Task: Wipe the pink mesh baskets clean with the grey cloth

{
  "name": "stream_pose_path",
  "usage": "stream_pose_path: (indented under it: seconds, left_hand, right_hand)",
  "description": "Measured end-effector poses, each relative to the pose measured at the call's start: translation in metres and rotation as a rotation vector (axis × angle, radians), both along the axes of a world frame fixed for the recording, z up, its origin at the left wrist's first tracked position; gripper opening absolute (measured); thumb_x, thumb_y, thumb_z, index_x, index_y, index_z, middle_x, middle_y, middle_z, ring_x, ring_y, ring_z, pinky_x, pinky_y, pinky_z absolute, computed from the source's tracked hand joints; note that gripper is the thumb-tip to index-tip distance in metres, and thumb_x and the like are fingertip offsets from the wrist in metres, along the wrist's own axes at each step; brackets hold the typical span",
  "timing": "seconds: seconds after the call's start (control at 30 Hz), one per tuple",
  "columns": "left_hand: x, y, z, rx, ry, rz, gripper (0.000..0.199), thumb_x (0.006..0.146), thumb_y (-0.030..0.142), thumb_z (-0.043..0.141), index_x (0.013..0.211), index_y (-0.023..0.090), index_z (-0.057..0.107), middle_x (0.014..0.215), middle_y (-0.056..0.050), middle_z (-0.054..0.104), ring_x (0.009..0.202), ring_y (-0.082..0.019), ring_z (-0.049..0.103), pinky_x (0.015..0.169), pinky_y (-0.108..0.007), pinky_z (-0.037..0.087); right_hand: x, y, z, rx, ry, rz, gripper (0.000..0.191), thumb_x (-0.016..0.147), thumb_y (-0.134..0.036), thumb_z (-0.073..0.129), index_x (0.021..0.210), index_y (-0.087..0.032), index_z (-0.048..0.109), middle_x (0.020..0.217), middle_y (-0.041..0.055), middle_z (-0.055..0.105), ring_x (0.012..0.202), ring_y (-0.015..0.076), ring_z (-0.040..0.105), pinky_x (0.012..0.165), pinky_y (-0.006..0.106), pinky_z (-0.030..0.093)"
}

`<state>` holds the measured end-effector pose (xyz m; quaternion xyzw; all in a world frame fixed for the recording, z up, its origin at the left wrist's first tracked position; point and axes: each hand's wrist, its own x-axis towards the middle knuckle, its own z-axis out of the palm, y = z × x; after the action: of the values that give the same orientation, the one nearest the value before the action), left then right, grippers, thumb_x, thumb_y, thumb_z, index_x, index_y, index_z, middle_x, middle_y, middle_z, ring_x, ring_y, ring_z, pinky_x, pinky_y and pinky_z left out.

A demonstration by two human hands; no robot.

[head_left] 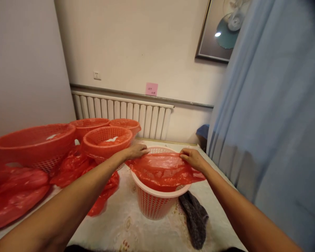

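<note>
A red plastic bag (160,169) is stretched between my two hands over the mouth of a pink perforated basket (156,204). My left hand (137,151) pinches its edge at the basket's left rim. On the right, my right hand (193,158) grips the bag's upper edge with thumb and fingers. Part of the bag hangs down inside the basket, and red shows through the holes. The basket stands upright on a patterned cloth.
Several baskets lined with red bags, one of them a nearer basket (107,140), stand at the left. Loose red bags (73,168) lie before them. A dark grey cloth (195,218) lies right of the pink basket. A blue curtain (265,105) hangs at the right; a radiator (120,110) is behind.
</note>
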<state>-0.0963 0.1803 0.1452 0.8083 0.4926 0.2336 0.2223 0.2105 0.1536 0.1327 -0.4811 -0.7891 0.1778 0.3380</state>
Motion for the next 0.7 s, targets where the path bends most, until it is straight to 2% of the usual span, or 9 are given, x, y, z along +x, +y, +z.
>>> stream_pose_path:
  seconds: [0.13, 0.23, 0.3, 0.47, 0.53, 0.6, 0.7]
  left_hand:
    - [-0.005, 0.005, -0.001, -0.082, -0.036, -0.051, 0.036, 0.076, 0.046, 0.062, 0.054, 0.02, 0.052, 0.05, 0.005, 0.05, 0.05, -0.012, 0.044, 0.05, -0.023, 0.032]
    - [-0.007, 0.009, -0.001, -0.138, -0.056, -0.055, 0.036, 0.076, 0.05, 0.059, 0.058, 0.019, 0.054, 0.052, 0.006, 0.05, 0.049, -0.011, 0.043, 0.048, -0.021, 0.031]
    - [-0.007, 0.011, -0.002, -0.187, -0.056, -0.056, 0.036, 0.078, 0.052, 0.057, 0.064, 0.018, 0.058, 0.056, 0.005, 0.054, 0.05, -0.011, 0.046, 0.049, -0.021, 0.034]
    - [-0.004, 0.02, -0.009, -0.297, -0.026, 0.015, 0.028, 0.068, 0.04, 0.075, 0.063, 0.014, 0.064, 0.053, 0.004, 0.057, 0.049, -0.011, 0.05, 0.049, -0.022, 0.037]
    - [-0.003, 0.03, -0.013, -0.29, -0.061, 0.092, 0.025, 0.078, 0.037, 0.069, 0.077, 0.013, 0.067, 0.067, 0.001, 0.064, 0.059, -0.014, 0.058, 0.056, -0.025, 0.046]
    - [-0.003, 0.043, -0.017, -0.264, -0.122, 0.185, 0.025, 0.088, 0.035, 0.06, 0.099, 0.013, 0.064, 0.094, -0.004, 0.067, 0.079, -0.017, 0.064, 0.07, -0.033, 0.054]
    - [-0.005, 0.064, -0.023, -0.237, -0.231, 0.306, 0.033, 0.091, 0.033, 0.058, 0.119, 0.016, 0.056, 0.119, -0.008, 0.061, 0.1, -0.023, 0.063, 0.084, -0.043, 0.054]
  right_hand:
    - [-0.005, 0.037, -0.007, 0.011, -0.009, -0.107, 0.014, 0.073, -0.024, 0.05, 0.063, -0.02, 0.058, 0.049, -0.0055, 0.053, 0.049, 0.0112, 0.047, 0.054, 0.023, 0.033]
    - [-0.008, 0.067, -0.015, 0.031, -0.056, -0.17, 0.017, 0.078, -0.023, 0.053, 0.064, -0.018, 0.059, 0.054, -0.0041, 0.056, 0.056, 0.0117, 0.051, 0.058, 0.023, 0.037]
    - [-0.01, 0.085, -0.019, 0.037, -0.097, -0.207, 0.018, 0.085, -0.026, 0.055, 0.07, -0.016, 0.061, 0.064, -0.0024, 0.06, 0.064, 0.0119, 0.056, 0.064, 0.025, 0.042]
    - [-0.016, 0.119, -0.027, -0.013, -0.2, -0.264, 0.025, 0.092, -0.038, 0.055, 0.1, -0.014, 0.061, 0.098, 0.0038, 0.064, 0.085, 0.015, 0.062, 0.078, 0.035, 0.052]
    - [-0.019, 0.129, -0.031, -0.04, -0.229, -0.278, 0.027, 0.092, -0.037, 0.055, 0.107, -0.015, 0.06, 0.107, 0.0055, 0.063, 0.091, 0.0167, 0.062, 0.081, 0.036, 0.053]
    - [-0.023, 0.136, -0.034, -0.066, -0.249, -0.288, 0.028, 0.092, -0.036, 0.056, 0.111, -0.016, 0.059, 0.111, 0.0063, 0.061, 0.095, 0.0179, 0.061, 0.082, 0.038, 0.053]
    - [-0.026, 0.144, -0.037, -0.1, -0.267, -0.298, 0.03, 0.091, -0.036, 0.056, 0.114, -0.016, 0.058, 0.115, 0.007, 0.06, 0.098, 0.0189, 0.061, 0.084, 0.039, 0.053]
